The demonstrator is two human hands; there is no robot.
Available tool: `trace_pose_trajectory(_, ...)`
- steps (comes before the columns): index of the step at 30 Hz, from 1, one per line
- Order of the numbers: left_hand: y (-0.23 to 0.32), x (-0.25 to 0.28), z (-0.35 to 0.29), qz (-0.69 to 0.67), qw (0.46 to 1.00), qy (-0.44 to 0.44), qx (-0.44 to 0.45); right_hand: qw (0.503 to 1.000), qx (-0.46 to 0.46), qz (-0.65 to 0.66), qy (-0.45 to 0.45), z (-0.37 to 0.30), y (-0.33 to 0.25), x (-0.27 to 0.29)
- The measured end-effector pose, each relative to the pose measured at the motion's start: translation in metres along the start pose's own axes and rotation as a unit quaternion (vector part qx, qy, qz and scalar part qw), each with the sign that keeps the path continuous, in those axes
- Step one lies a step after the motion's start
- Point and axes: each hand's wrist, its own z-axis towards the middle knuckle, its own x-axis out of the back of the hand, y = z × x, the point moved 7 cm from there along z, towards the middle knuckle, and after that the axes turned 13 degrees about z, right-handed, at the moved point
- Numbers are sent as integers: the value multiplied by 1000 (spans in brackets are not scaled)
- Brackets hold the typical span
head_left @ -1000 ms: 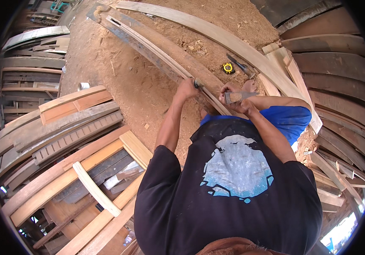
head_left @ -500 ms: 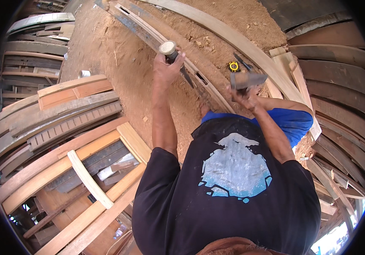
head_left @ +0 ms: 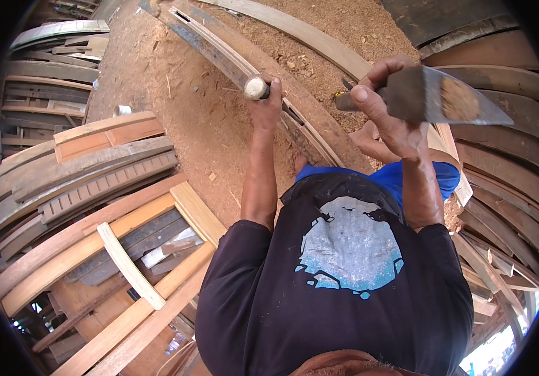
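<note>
My left hand is wrapped round the handle of a chisel, with its pale round butt facing up. The chisel stands over a long, narrow wooden rail with slots cut in it; its blade is hidden below my hand. My right hand, raised to the right of the rail, grips a hatchet with a dark head and a broad, flared metal blade pointing right. The hatchet is slightly blurred, and my fingers partly cover its grip.
The rail rests on a thicker worn beam over sawdust-covered ground. A long curved board lies beyond it. Stacked timber is at the right, with more planks at the left. A jointed wooden frame is at lower left.
My right hand has lifted the hatchet up and to the right, now covering most of the yellow tape measure. My left hand and the chisel have shifted slightly right and nearer.
</note>
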Motion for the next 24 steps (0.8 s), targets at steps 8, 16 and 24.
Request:
trace_pose_trajectory(8, -8, -36, -6, -38, 997, 29, -68, 978, 16, -123, -170, 39, 40, -60)
trace_pose_trajectory(16, -22, -24, -45, -12, 1000, -15, 3, 914, -22, -320, -249, 41, 78, -79)
trace_pose_trajectory(24, 0, -40, -36, -3, 981, -190, 45, 906, -120, -282, -292, 18, 92, -57)
